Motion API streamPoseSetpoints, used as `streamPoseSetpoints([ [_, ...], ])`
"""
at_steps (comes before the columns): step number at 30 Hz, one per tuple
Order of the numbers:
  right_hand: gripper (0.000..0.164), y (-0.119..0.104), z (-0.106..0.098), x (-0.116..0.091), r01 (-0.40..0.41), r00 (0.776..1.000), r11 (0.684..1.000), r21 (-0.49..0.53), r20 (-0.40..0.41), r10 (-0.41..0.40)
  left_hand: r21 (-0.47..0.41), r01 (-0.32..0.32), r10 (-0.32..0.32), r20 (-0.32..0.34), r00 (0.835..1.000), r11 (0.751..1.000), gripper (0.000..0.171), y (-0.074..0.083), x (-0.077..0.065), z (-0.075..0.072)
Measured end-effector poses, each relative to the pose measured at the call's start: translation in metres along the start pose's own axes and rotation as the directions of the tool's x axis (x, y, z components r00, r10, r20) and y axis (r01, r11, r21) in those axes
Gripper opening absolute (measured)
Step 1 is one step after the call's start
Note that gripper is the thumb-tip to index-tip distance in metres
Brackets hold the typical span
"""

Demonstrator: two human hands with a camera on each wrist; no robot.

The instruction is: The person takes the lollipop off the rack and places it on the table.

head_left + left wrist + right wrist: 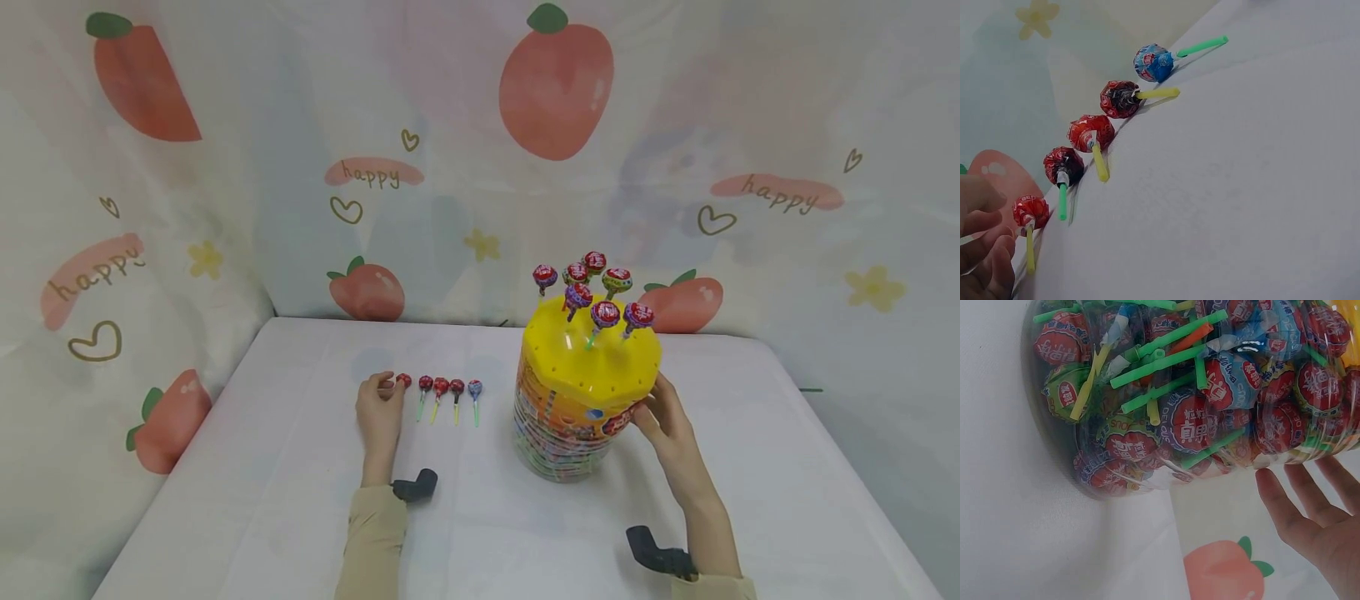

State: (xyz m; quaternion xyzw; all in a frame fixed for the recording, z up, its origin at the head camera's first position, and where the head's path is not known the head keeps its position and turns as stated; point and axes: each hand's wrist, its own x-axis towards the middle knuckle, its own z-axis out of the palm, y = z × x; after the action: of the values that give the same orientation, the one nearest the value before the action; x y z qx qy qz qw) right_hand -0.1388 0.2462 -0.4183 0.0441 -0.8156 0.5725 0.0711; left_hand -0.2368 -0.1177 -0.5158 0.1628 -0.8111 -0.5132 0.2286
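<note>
My left hand [380,408] is at the left end of a row of several wrapped lollipops lying on the table. Its loosely bent fingers [991,250] come right beside the end lollipop [1030,210], which has a red wrapper and a yellow stick. Farther along the row, a blue-wrapped lollipop [1154,62] lies at the other end. My right hand [670,433] rests against the right side of a large clear jar [562,454] full of lollipops, fingertips at its wall. Several lollipops [605,314] stand upright in the jar's yellow lid [551,354].
A white cloth covers the table [247,517]. Behind and to the left hangs a curtain [450,100] printed with fruit and hearts. Small holes dot the lid's rim. Each wrist carries a black camera mount [417,485].
</note>
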Motion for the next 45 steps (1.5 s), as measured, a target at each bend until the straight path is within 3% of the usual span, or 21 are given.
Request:
streamPoseSetpoints([
  [6, 0.059, 0.001, -0.001, 0.0, 0.013, 1.0, 1.0, -0.019, -0.005, -0.013, -0.026, -0.021, 0.021, -0.021, 1.0, 0.999, 0.025, 0.012, -0.005, -0.003],
  [15, 0.059, 0.001, -0.002, 0.001, 0.026, 1.0, 1.0, -0.007, -0.007, -0.026, -0.12, -0.181, 0.178, -0.032, 0.984, 0.976, 0.021, 0.047, -0.015, -0.002],
  [24, 0.059, 0.002, -0.003, 0.001, 0.017, 1.0, 1.0, -0.006, -0.002, -0.017, -0.198, -0.365, 0.369, -0.02, 0.929, 0.91, 0.024, 0.088, -0.033, 0.001],
  [32, 0.059, 0.003, -0.002, -0.004, 0.026, 1.0, 0.999, -0.02, -0.009, -0.026, -0.399, -0.377, 0.433, 0.058, 0.899, 0.836, 0.023, 0.129, -0.056, 0.002],
  [45, 0.058, 0.001, 0.0, -0.001, 0.028, 1.0, 1.0, -0.014, -0.003, -0.028, -0.456, -0.53, 0.608, 0.031, 0.794, 0.715, 0.024, 0.176, -0.069, 0.009],
])
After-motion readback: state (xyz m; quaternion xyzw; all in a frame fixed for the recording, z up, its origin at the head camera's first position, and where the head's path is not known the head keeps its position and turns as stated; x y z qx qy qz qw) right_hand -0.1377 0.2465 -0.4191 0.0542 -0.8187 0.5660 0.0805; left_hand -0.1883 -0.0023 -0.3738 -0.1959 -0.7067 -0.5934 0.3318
